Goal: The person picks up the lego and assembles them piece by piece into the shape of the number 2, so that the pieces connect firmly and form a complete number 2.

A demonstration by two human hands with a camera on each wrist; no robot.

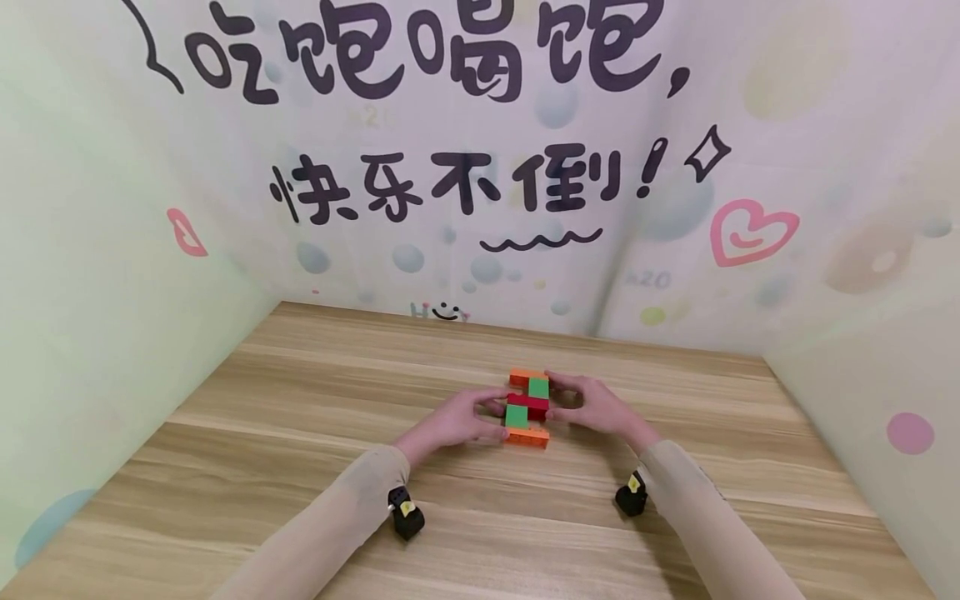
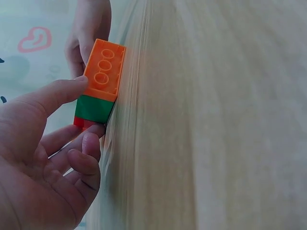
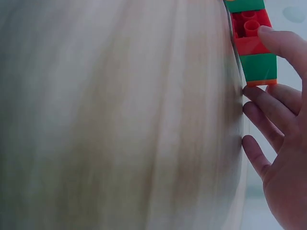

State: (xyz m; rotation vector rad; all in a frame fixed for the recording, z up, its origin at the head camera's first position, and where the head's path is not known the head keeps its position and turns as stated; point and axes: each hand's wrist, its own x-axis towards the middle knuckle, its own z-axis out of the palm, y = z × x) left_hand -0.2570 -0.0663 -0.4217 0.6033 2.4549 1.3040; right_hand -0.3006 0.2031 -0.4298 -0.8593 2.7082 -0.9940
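Note:
A joined figure of toy building bricks lies on the table between both hands. In the head view, its near orange brick [image 1: 527, 438] is followed by a green brick [image 1: 517, 417], a red brick [image 1: 534, 407], a second green brick [image 1: 538, 388] and a far orange brick [image 1: 523, 377]. From the left side, my left hand [image 1: 459, 418] grips the figure, its thumb against the near orange brick [image 2: 104, 69] and fingertips by the red one. My right hand [image 1: 596, 406] holds the other side, thumb on the red brick [image 3: 252, 40], fingers at the far orange brick [image 3: 261, 83].
The wooden table [image 1: 315, 467] reaches back to a printed cloth wall [image 1: 465, 275] with dark writing. Cloth walls also border it on the left and right. A black wrist device [image 1: 407, 517] hangs at the left cuff, another black device [image 1: 632, 496] at the right.

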